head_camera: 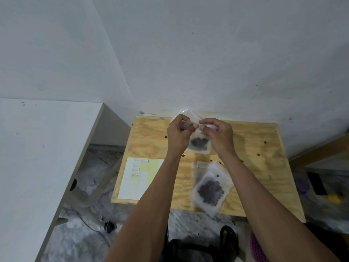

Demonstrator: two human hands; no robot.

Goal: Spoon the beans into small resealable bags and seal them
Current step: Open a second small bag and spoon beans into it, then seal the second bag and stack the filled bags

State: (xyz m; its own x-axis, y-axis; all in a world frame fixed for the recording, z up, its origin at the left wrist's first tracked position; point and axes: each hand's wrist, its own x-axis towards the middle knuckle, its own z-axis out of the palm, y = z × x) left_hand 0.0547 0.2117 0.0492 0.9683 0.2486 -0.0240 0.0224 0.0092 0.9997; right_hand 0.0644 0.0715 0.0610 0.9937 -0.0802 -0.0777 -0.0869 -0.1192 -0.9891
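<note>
A small bag [199, 143] of dark beans hangs above the table's [264, 167] far edge, its top pinched by left hand [178, 132] and right hand [219, 133], each grip grasping it. Sealing seems underway; next, press along the strip. A filled bag [210, 190] lies nearer.

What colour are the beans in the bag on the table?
Dark brown, nearly black, seen through the clear bag lying on the plywood table; head view.

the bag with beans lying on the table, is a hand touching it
No, the filled bag lies alone on the table; both hands hold another bag farther back.
</note>
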